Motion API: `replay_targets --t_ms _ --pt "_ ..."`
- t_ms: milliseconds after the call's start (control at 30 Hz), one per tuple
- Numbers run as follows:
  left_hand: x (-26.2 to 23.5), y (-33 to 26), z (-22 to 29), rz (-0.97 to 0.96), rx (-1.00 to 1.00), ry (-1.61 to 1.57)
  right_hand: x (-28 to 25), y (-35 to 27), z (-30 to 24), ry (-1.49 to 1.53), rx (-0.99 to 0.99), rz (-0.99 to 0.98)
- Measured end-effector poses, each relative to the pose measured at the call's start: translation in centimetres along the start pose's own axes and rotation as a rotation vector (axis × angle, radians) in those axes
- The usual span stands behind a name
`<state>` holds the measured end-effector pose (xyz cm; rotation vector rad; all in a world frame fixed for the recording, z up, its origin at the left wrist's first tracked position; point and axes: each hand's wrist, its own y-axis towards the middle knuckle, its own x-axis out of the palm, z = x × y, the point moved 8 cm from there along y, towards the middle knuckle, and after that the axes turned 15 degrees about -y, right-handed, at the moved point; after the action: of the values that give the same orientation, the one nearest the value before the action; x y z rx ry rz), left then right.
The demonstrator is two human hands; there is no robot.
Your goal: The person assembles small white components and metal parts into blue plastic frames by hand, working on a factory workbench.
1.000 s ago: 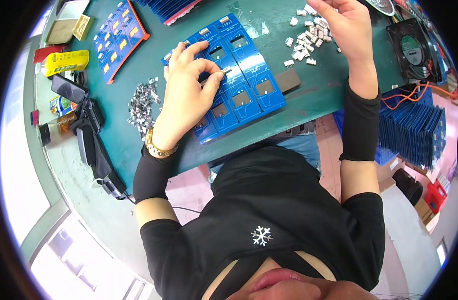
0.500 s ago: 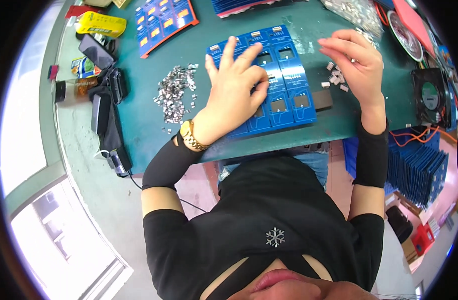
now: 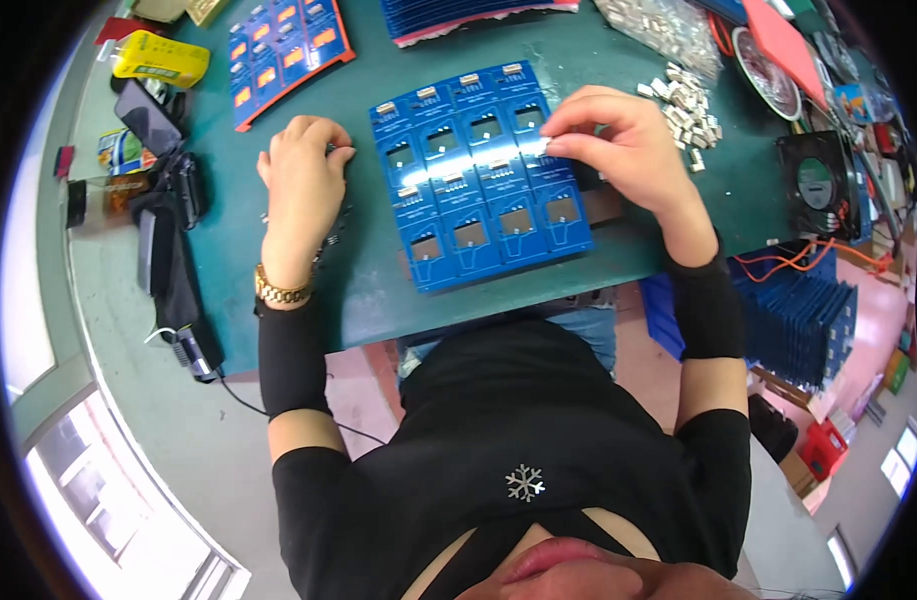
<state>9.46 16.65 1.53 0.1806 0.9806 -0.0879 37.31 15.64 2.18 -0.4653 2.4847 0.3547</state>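
Small pale part (image 3: 542, 146) in right hand (image 3: 629, 150) pinch grip

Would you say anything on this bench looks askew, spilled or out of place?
Only slightly: the blue card sheet lies tilted to the table edge, and small white parts lie loosely scattered beside the right hand. Nothing looks damaged.

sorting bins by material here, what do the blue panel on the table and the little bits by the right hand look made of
Blue panel: looks like rigid circuit board, glossy blue coating with cut-out windows and printed lines. Small pale pieces near the right hand: light, blocky, probably plastic or metal parts; too small to tell. Table: matte green mat.
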Motion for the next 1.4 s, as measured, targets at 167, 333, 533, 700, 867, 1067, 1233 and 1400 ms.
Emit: replay_targets --t_ms 167,333,533,700,867,1067,1233,1400 --pt "0.5 -0.1 0.8 0.058 0.01 0.119 1.3 0.0 0.8 -0.113 -0.028 -0.045" --pt "-0.6 0.4 0.2 0.192 -0.054 -0.127 1.5 -0.2 0.5 -0.238 -0.074 -0.025" --pt "-0.8 0.2 2.2 0.254 0.205 -0.284 1.1 -0.5 -0.2 -0.338 -0.162 0.057" --pt "-0.5 0.3 1.0 0.289 0.147 -0.423 1.3 -0.7 -0.8 -0.414 -0.241 0.129" --pt "-0.1 0.6 0.3 0.219 -0.012 -0.642 1.3 -1.0 -0.9 -0.449 -0.252 0.127" --pt "2.1 1.1 2.6 -0.016 -0.077 -1.157 1.5 -0.8 -0.6 -0.422 -0.251 0.114" --pt "2.4 1.7 6.1 -0.059 0.049 -1.106 1.6 -0.8 -0.3 -0.369 -0.242 0.123" --pt "4.9 1.6 10.4 -0.193 0.065 -0.977 1.4 -0.8 -0.3 -0.372 -0.263 0.114"
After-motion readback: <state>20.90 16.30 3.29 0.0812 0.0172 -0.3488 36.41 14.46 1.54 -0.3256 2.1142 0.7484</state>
